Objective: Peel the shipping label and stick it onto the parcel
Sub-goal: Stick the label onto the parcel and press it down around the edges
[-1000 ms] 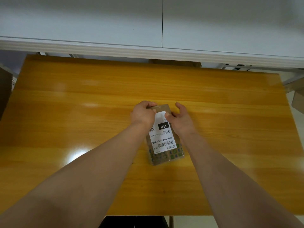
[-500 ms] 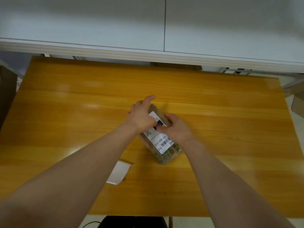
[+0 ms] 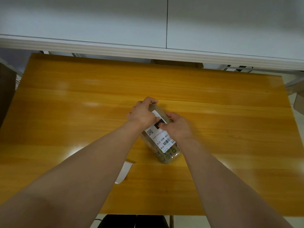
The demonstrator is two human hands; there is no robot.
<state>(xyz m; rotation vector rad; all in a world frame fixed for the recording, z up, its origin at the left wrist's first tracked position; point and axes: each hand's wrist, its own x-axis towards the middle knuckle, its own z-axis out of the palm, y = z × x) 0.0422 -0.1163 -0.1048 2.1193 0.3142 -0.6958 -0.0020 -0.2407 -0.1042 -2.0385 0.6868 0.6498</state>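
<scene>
A small clear-wrapped parcel (image 3: 167,156) with green printed dots lies at the middle of the wooden table, turned diagonally. A white shipping label (image 3: 162,140) with a barcode and QR code lies along its top face. My left hand (image 3: 142,113) curls over the parcel's far left end, fingers wrapped around its edge. My right hand (image 3: 176,125) presses its fingertips on the label's black patch near the far end and covers the parcel's right side.
A white backing sheet (image 3: 124,172) lies on the wooden table (image 3: 230,129) beside my left forearm. White cabinets (image 3: 148,22) run behind the table. Brown boxes sit off the table's left (image 3: 6,89) and right (image 3: 298,102) edges.
The parcel has been rotated from upright to diagonal. My left hand's fingers, lifted half a second ago, now curl over its far end. The backing sheet came into view beside my left arm.
</scene>
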